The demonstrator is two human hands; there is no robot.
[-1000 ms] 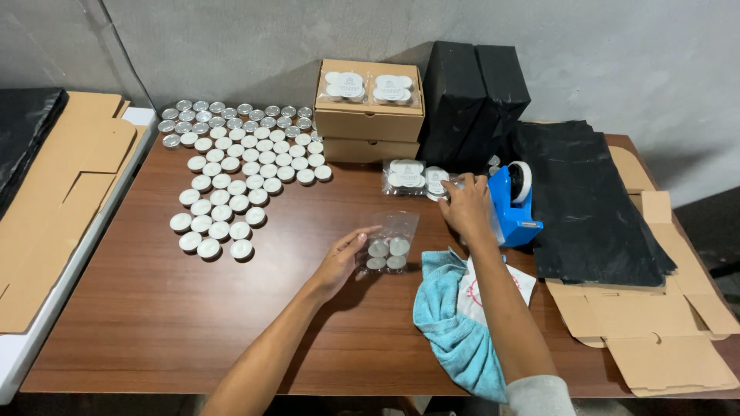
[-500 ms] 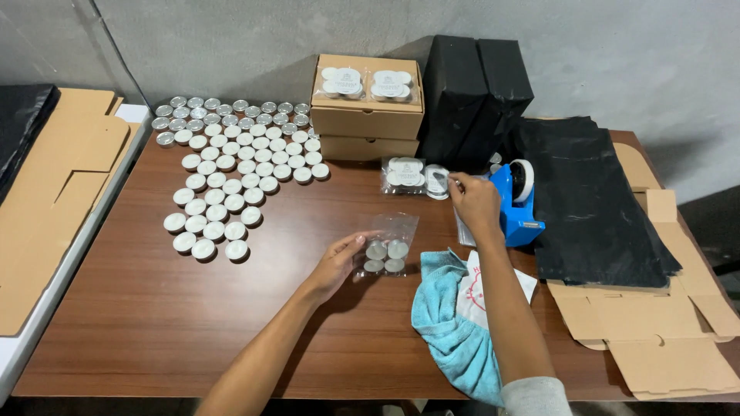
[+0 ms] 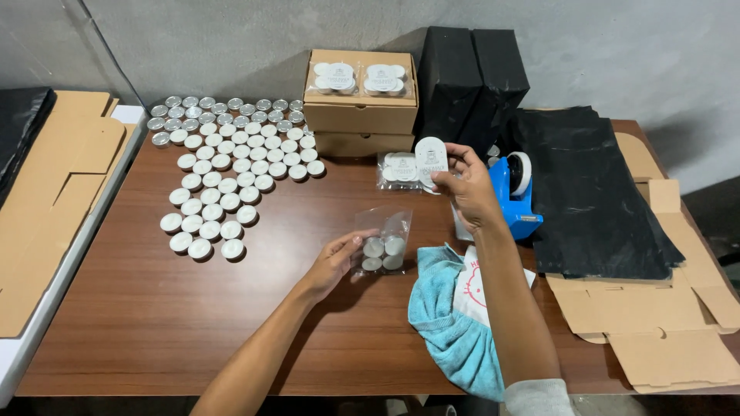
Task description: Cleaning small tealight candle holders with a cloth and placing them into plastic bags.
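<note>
Clear plastic bag of tealights (image 3: 383, 245) stayed pinched in my left hand (image 3: 337, 260) at centre frame on the worktop (image 3: 231, 323); my right hand (image 3: 465, 187) had lifted a white oval label (image 3: 431, 158) beside the blue tape dispenser (image 3: 515, 192).

Clear candle packet (image 3: 383, 245) mid-table, white arched label (image 3: 431, 160) raised, perhaps sealed packs (image 3: 354, 77) on boxes.

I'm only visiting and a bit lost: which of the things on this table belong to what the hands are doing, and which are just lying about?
In use:
left hand on clear bag of tealights
right hand holding white label
loose tealights
blue tape dispenser

Lying about:
blue cloth
black sheets
flat cardboard
stacked boxes
</note>
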